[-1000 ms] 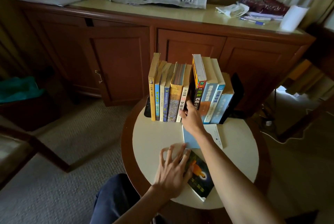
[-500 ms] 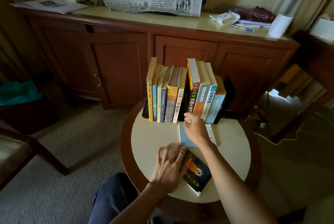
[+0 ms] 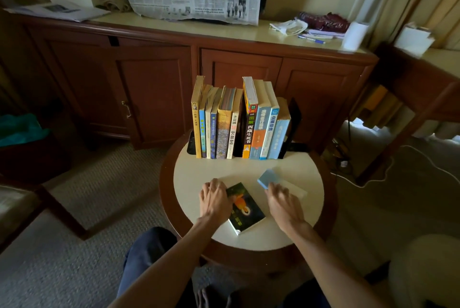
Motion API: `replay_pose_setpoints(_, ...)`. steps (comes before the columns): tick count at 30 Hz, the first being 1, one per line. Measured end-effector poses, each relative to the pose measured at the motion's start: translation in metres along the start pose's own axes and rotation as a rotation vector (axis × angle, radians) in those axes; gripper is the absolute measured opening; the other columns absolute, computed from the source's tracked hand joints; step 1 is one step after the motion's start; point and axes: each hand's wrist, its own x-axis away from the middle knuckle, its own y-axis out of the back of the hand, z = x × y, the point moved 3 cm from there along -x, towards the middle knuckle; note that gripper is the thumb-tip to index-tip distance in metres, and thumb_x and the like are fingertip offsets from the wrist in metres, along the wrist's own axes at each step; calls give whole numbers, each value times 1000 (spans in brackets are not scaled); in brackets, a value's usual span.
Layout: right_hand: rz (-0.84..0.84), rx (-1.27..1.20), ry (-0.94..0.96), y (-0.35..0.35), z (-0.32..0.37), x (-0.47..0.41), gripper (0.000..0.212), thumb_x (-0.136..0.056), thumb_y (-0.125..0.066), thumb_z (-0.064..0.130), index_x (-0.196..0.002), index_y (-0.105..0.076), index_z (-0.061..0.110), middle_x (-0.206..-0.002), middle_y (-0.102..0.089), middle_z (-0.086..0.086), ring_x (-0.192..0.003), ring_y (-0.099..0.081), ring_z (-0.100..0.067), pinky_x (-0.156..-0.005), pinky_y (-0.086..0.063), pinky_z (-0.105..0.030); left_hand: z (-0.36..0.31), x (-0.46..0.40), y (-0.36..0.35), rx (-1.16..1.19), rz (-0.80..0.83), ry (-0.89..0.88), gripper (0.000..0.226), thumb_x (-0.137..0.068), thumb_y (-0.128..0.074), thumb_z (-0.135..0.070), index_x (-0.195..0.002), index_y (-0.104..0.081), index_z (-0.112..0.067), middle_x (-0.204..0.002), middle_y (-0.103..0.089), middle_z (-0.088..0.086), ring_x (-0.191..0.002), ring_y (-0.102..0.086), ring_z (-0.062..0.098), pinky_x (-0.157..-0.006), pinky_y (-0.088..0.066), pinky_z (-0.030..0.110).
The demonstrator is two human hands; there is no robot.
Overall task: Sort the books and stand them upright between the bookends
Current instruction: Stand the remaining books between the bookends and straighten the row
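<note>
The row of standing books (image 3: 240,123) sits at the far side of the round table (image 3: 194,173), between the left bookend (image 3: 191,144), mostly hidden, and the right bookend (image 3: 293,121). I count ten books upright: six in the left group and four in the right group, with a dark gap (image 3: 240,133) between them. The right group leans a little to the right.

Two books are not yet sorted. The dark book (image 3: 245,208) with an orange picture lies flat near the front edge. The left hand (image 3: 214,199) rests on its left edge with fingers curled; I cannot tell if they grip it or only press. The pale blue book (image 3: 270,179) lies near the right hand (image 3: 283,204), one corner seeming lifted. The fingers of this hand bend down onto it, but whether they pinch the cover is not clear.

What could go wrong, in my judgement:
- The gap looks narrow (maybe enough for one thin book). Pushing a book in by force could tip the right group against its bookend or slide the bookend outward.
- The dark book is close to the table edge, so a careless pull could drop it.
- Lifting both books at once leaves no free hand to steady the row.
</note>
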Motion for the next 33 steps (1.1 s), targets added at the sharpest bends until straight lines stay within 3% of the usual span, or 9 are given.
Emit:
replay_pose_setpoints(4, -196, -389, -138, 37, 0, 0, 21, -100, -51, 22, -104, -63, 6, -64, -63, 1, -44, -54, -5, -39, -32, -8, -27, -3, 10, 185, 60, 3, 48, -95, -60, -39, -137, -47, -20, -144, -47, 4, -132, -35, 23, -107, -34, 39)
replay_pose_setpoints(8, -370, -949, -350, 68, 5, 7, 25, -105, -38, 17, -109, -57, 1, -91, -65, -8, -75, -64, -14, -52, -42, -6, -52, -12, 25, 590, 194, 96, 56, -92, -66, -41, -137, -45, -16, -135, -56, 13, -112, -56, 24, -94, -51, 42)
replay_pose_setpoints(11, -265, -1269, -526, 86, 2, 12, 24, -105, -36, 23, -114, -51, 6, -103, -60, -5, -86, -66, -14, -51, -48, -9, -58, -10, 38, 921, 388, 126, 46, -92, -68, -32, -128, -56, -5, -111, -71, 18, -80, -70, 23, -76, -56, 38)
replay_pose_setpoints(14, -204, -1375, -574, 92, -4, 11, 22, -104, -39, 29, -108, -51, 12, -100, -64, -3, -81, -68, -9, -51, -48, -11, -61, -4, 45, 977, 474, 93, 33, -95, -65, -27, -120, -60, -6, -106, -71, 14, -88, -71, 25, -83, -58, 39)
replay_pose_setpoints(20, -54, -1730, -490, 106, -5, 5, 23, -100, -52, 31, -114, -61, 17, -101, -75, -5, -89, -74, -25, -69, -58, -34, -58, -4, 52, 1197, 399, 143, 11, -96, -63, -16, -104, -59, -10, -99, -66, 15, -78, -63, 20, -65, -54, 33)
replay_pose_setpoints(24, 62, -1791, -365, 114, 0, 1, 31, -95, -62, 17, -125, -58, 18, -111, -73, -7, -95, -72, -27, -77, -60, -42, -59, -7, 55, 1246, 374, 108, 9, -97, -59, -14, -105, -60, -10, -98, -66, 16, -80, -66, 22, -64, -57, 33)
replay_pose_setpoints(27, 160, -1655, -373, 114, 8, -4, 39, -93, -63, 5, -130, -54, 14, -120, -67, -12, -93, -72, -22, -72, -61, -36, -55, -12, 56, 1172, 336, 82, 21, -99, -57, -15, -119, -60, -7, -97, -70, 15, -76, -71, 20, -65, -57, 27)
replay_pose_setpoints(31, -48, -1241, -371, 107, 25, -20, 38, -98, -55, 10, -135, -49, 6, -135, -58, -15, -109, -65, -25, -65, -57, -17, -40, -22, 46, 828, 222, 113, 42, -103, -52, -27, -143, -45, -18, -132, -57, 8, -111, -59, 20, -82, -50, 26)
replay_pose_setpoints(33, -128, -1095, -390, 105, 38, -32, 38, -100, -51, 14, -136, -48, 3, -134, -57, -19, -115, -62, -30, -75, -57, -23, -27, -25, 33, 556, 204, 110, 52, -101, -53, -33, -149, -37, -21, -147, -46, 7, -131, -47, 24, -101, -44, 36)
